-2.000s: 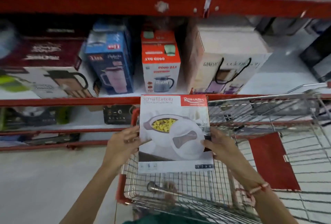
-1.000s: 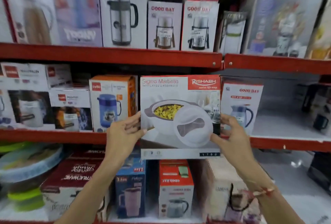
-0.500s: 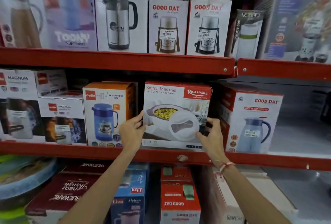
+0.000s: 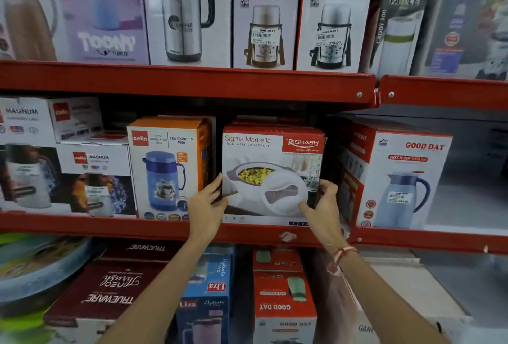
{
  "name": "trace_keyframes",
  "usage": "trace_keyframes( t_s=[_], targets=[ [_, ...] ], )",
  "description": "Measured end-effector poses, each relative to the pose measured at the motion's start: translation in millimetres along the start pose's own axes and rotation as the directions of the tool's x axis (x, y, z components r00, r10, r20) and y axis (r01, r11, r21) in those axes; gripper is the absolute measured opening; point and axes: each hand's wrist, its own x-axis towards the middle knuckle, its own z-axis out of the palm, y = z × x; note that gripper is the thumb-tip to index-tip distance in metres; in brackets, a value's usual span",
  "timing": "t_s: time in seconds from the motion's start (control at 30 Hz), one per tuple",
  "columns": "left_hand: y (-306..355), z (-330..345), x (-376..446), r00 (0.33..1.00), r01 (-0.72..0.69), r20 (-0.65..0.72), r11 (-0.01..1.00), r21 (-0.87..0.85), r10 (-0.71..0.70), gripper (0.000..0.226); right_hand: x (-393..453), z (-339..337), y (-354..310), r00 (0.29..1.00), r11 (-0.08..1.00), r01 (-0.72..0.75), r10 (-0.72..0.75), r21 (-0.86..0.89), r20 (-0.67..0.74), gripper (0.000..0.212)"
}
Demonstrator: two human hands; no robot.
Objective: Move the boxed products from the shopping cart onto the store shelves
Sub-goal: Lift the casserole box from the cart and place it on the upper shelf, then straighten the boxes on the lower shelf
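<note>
- Left hand [image 4: 206,206] and right hand [image 4: 321,202] holding the sides of the Sigma Marbella casserole box [image 4: 270,175], mid frame.
- Sitting on the middle red shelf [image 4: 110,226], between the Cello jug box [image 4: 167,167] and Good Day jug box [image 4: 398,178].
- Picture side out, likely so shoppers can see.

Casserole box on the middle shelf, between two jug boxes

The Sigma Marbella casserole box [image 4: 272,175] stands on the middle shelf [image 4: 110,226] at its front edge, with the Cello Tea Express box [image 4: 169,167] just beside it on the left and the Good Day Hot N Sip box [image 4: 398,178] on the right. The left hand [image 4: 206,206] lies against its left side, the right hand [image 4: 323,203] at its lower right corner. Two Good Day flask boxes [image 4: 302,21] stand on the upper shelf [image 4: 192,82] above; a Liza box [image 4: 206,302] sits on the shelf below.
</note>
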Motion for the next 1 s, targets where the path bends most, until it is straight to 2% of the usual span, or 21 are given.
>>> trace_keyframes(
  t_s=[0.1,0.17,0.27,0.3,0.37,0.4,0.5,0.57,0.77,1.0],
  targets=[
    [0,-9,-15,1.000,-0.020,0.019,0.999,0.039,0.019,0.046,-29,13,-9,0.972,0.983,0.096,-0.127,-0.159,-0.196,0.065],
    [-8,-19,-32,0.998,-0.058,-0.029,0.991,0.120,0.062,0.034,-55,23,-19,0.939,0.958,0.220,-0.259,-0.186,-0.226,0.053],
    [-33,-39,-68,0.995,-0.032,-0.090,0.982,0.185,0.050,0.024,-99,43,-17,0.944,0.931,0.327,-0.328,-0.165,0.017,0.030],
    [-44,-46,-80,0.994,0.002,-0.110,0.980,0.197,0.020,0.023,-113,51,-9,0.951,0.944,0.302,-0.288,-0.134,0.114,0.028],
    [-62,-57,-105,0.988,0.091,-0.142,0.970,0.225,-0.060,0.027,-140,68,2,0.935,0.984,0.157,-0.121,-0.084,0.334,0.034],
    [-71,-61,-117,0.985,0.136,-0.139,0.958,0.253,-0.103,0.029,-153,75,5,0.895,0.994,0.078,-0.035,-0.079,0.446,0.046],
    [-87,-68,-142,0.965,0.260,-0.041,0.910,0.323,-0.261,0.045,-177,93,12,0.699,0.989,-0.127,0.145,-0.078,0.700,0.093],
    [-87,-70,-151,0.915,0.365,0.062,0.884,0.293,-0.398,0.047,-186,101,12,0.629,0.979,-0.184,0.189,-0.091,0.754,0.098],
    [-93,-95,-155,0.862,0.436,0.128,0.847,0.303,-0.490,0.047,-206,110,18,0.683,0.961,-0.225,0.271,-0.158,0.678,0.084],
    [-90,-96,-164,0.852,0.433,0.170,0.849,0.302,-0.495,0.049,-211,103,17,0.699,0.963,-0.210,0.270,-0.171,0.662,0.076]
  ],
)
